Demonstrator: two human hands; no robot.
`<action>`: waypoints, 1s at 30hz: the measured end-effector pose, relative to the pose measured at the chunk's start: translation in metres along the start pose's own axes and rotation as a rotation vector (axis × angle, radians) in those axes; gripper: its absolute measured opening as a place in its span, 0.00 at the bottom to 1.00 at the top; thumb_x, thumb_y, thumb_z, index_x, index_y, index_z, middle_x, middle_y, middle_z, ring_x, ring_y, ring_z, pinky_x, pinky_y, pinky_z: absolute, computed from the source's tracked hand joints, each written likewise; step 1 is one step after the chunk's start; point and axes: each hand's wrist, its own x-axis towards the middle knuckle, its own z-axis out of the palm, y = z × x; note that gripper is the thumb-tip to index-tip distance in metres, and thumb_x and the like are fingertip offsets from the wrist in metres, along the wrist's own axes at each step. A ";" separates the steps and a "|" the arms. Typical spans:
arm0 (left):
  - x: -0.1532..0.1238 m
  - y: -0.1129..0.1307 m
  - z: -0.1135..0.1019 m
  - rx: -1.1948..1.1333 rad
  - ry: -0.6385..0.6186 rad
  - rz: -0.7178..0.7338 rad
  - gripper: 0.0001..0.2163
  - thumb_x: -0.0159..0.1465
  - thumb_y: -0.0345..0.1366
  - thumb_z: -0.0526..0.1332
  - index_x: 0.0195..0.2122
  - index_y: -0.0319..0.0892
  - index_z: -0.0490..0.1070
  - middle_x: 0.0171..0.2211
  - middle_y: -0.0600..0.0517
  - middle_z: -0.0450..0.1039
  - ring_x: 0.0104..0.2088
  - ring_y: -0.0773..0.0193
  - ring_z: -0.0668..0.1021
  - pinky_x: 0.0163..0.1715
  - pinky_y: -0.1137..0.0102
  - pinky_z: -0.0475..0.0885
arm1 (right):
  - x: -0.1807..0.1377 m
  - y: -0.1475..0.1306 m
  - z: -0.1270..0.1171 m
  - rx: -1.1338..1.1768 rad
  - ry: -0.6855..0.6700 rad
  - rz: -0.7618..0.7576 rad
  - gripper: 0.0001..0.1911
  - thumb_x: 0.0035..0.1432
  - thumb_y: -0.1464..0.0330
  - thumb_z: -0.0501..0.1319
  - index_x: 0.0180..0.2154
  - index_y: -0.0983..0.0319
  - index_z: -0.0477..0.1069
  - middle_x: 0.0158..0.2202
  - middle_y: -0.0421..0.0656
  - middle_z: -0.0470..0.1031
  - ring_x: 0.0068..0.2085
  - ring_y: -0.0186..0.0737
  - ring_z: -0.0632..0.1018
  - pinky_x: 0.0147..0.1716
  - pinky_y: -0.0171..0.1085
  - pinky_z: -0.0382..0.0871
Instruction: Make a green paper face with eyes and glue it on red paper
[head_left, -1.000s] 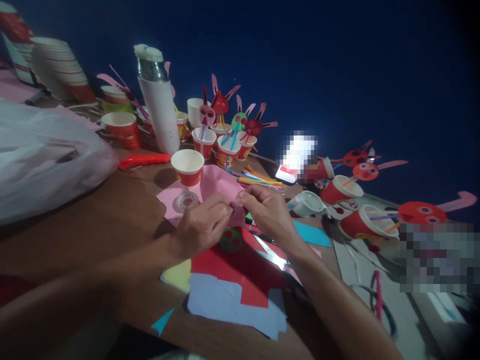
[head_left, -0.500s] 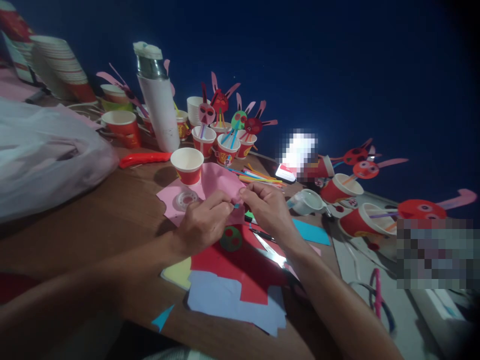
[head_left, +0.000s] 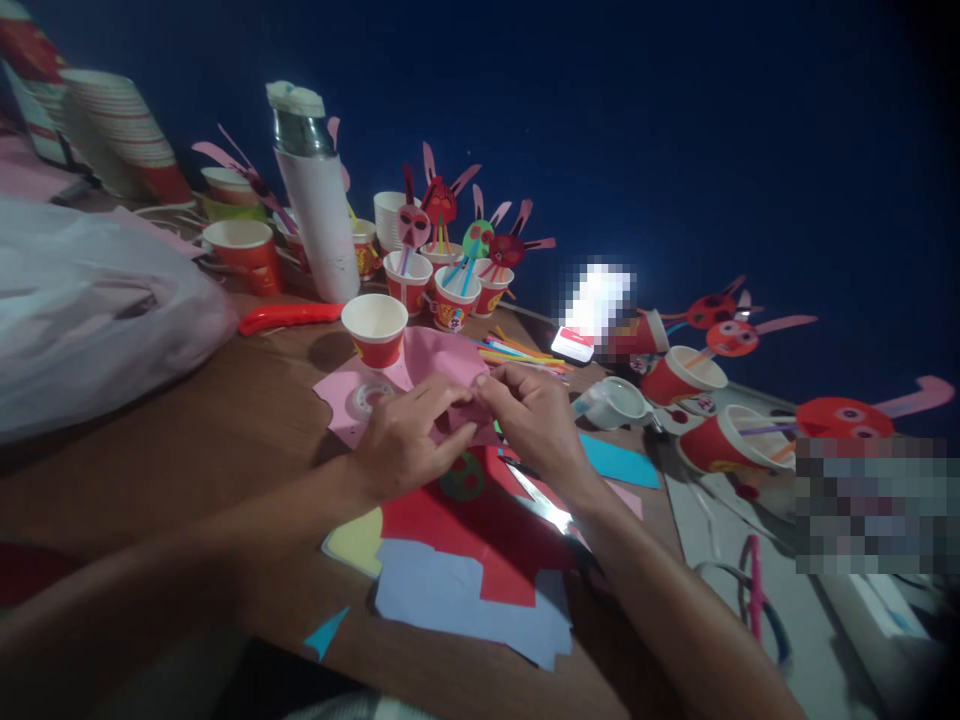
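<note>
Above the pink paper (head_left: 431,352), my left hand (head_left: 405,438) and my right hand (head_left: 534,415) meet, fingertips close together. Both are bent in a pinch; whatever lies between the fingers is too small or hidden to make out. A roll of clear tape (head_left: 367,402) lies on the pink paper just left of my left hand. Beneath my hands, a round green cutout with red spots (head_left: 463,480) rests on red paper (head_left: 465,535). Scissors (head_left: 546,508) lie under my right forearm, blades pointing up and left. A paper cup (head_left: 377,345) stands upright at the pink paper's back edge.
Behind are a white thermos (head_left: 315,220), rabbit-faced straws in cups (head_left: 457,300), loose straws (head_left: 525,358) and a lit phone (head_left: 574,345). A plastic bag (head_left: 97,320) fills the left. Light blue paper (head_left: 442,595) lies in front; a small cup (head_left: 616,402) stands right.
My left hand has loosened from a fist, its fingers reaching out towards my right fingertips. My right hand has stayed nearly in place, and the things on the table have not moved.
</note>
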 end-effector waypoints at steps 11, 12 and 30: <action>-0.001 0.000 -0.002 -0.040 0.035 0.096 0.04 0.59 0.25 0.58 0.33 0.40 0.68 0.31 0.51 0.72 0.31 0.70 0.74 0.30 0.75 0.69 | 0.006 0.007 -0.002 0.157 -0.049 0.090 0.14 0.55 0.65 0.56 0.20 0.62 0.63 0.17 0.36 0.64 0.21 0.31 0.65 0.23 0.31 0.58; 0.000 -0.001 -0.002 -0.046 0.038 0.094 0.05 0.59 0.24 0.58 0.33 0.40 0.68 0.31 0.50 0.72 0.32 0.69 0.74 0.31 0.75 0.70 | 0.006 0.007 -0.003 0.180 -0.059 0.095 0.15 0.56 0.64 0.56 0.19 0.62 0.63 0.17 0.36 0.64 0.21 0.31 0.65 0.22 0.31 0.58; 0.002 -0.001 0.002 -0.471 0.073 -0.283 0.03 0.60 0.27 0.59 0.31 0.40 0.70 0.30 0.53 0.70 0.27 0.71 0.75 0.27 0.76 0.72 | 0.011 0.010 -0.018 0.166 -0.294 -0.038 0.11 0.55 0.68 0.56 0.21 0.63 0.63 0.20 0.34 0.60 0.23 0.28 0.61 0.23 0.30 0.54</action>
